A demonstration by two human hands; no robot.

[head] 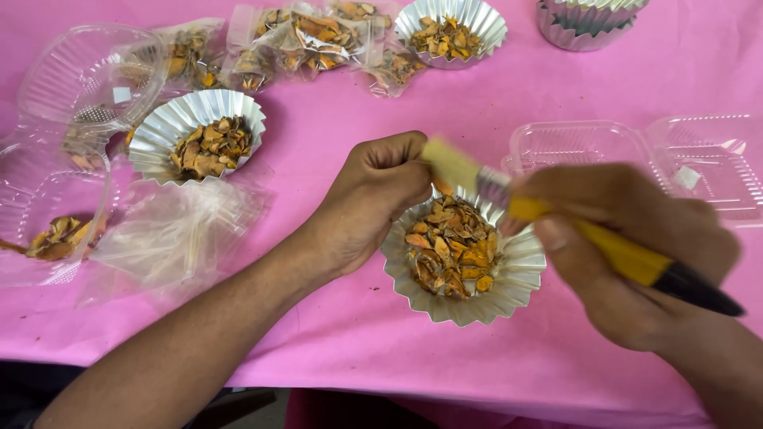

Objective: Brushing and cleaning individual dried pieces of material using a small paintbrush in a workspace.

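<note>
Foil cup (509, 278) of orange dried chips (449, 248) steadied by closed left hand (373, 199); right hand (628, 254) grips a yellow-handled brush (548, 213); brushing needs light strokes.

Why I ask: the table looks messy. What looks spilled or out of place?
A few orange dried pieces lie loose at the left edge beside an open clear container, not in a foil cup. Nothing else stands out.

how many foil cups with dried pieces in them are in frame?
3. One foil cup sits between the left hand and right hand; one at left; one at top centre. A stack of cups at top right is cut off, its contents hidden.
</note>
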